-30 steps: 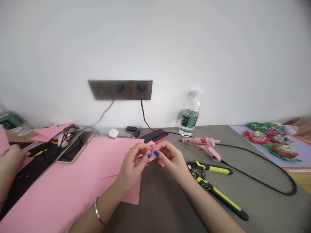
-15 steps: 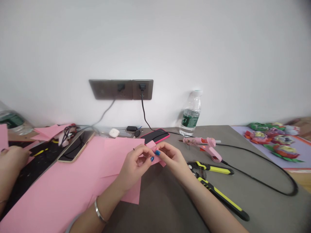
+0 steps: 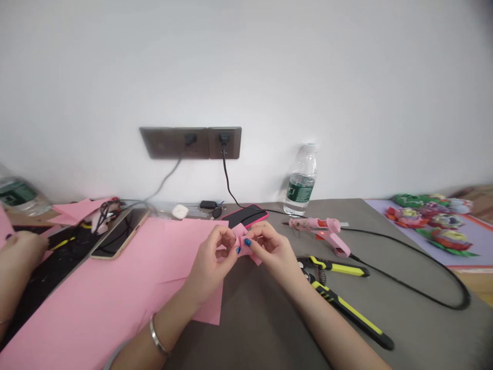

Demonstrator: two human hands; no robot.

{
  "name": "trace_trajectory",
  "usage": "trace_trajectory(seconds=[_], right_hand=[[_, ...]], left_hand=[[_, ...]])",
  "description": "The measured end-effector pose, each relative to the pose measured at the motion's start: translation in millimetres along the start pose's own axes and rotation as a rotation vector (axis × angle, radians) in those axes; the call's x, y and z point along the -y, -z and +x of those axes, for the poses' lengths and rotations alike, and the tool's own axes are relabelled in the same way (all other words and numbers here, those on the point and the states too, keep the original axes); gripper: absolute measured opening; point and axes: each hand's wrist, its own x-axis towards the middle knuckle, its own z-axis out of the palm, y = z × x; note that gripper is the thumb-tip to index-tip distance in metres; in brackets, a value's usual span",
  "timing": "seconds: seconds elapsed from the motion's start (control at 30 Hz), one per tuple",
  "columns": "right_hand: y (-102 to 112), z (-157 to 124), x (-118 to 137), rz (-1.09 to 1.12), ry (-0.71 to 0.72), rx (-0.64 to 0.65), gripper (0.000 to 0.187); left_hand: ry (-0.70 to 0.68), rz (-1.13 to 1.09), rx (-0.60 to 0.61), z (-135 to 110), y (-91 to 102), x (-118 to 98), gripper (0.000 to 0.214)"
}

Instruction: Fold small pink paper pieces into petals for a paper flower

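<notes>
Between my two hands is a small folded piece of pink paper [image 3: 242, 247], held above the table. My left hand [image 3: 216, 254] pinches its left side with thumb and fingers. On the other side, my right hand [image 3: 271, 249] grips it, the blue-nailed thumb pressing on top. Part of the folds is hidden behind my fingers. Large pink paper sheets [image 3: 103, 298] lie under and left of my left forearm. A black phone with a pink edge [image 3: 246, 215] rests just behind the hands.
Right of my hands are a pink glue gun [image 3: 323, 231] with its cable and yellow-black pliers [image 3: 346, 303]. A water bottle [image 3: 300, 187] stands by the wall. Paper flowers [image 3: 447, 226] lie far right. At left are a phone [image 3: 121, 234] and another person's hand [image 3: 25, 252] with pink paper.
My fingers have shifted slightly on the pink paper, and more of its folded middle shows between them. The other person's hand at left has moved a little. Nothing was let go.
</notes>
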Motion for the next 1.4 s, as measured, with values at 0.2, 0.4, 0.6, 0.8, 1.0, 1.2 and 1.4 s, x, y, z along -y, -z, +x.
trace_trajectory(seconds=[0.2,0.4,0.6,0.8,1.0,1.2,1.4], right_hand=[[-3.2,-2.6,2.8,0.035,-0.010,0.019,0.020],[-4.9,-2.8,0.2,0.105,-0.053,0.003,0.027],[-3.9,-0.4,-1.9,0.198,-0.048,-0.011,0.027],[-0.2,-0.6,-2.3,0.142,-0.013,0.055,0.021],[-0.1,-1.7,-3.9,0.061,0.035,0.068,0.014],[0.7,-0.2,-3.9,0.036,0.076,0.047,0.012],[1.5,-0.3,-3.0,0.054,0.067,0.014,0.014]], left_hand=[[-0.021,-0.010,-0.023,1.0,0.0,-1.2,0.005],[0.072,-0.115,0.027,1.7,1.2,-4.4,0.014],[0.398,-0.540,-0.005,7.9,1.5,0.2,0.026],[0.576,-0.756,-0.071,9.8,3.2,0.6,0.013],[0.493,-0.712,-0.046,10.7,2.6,-2.5,0.023],[0.422,-0.612,0.010,10.5,3.6,2.0,0.035],[0.339,-0.463,0.061,10.1,7.0,6.2,0.037]])
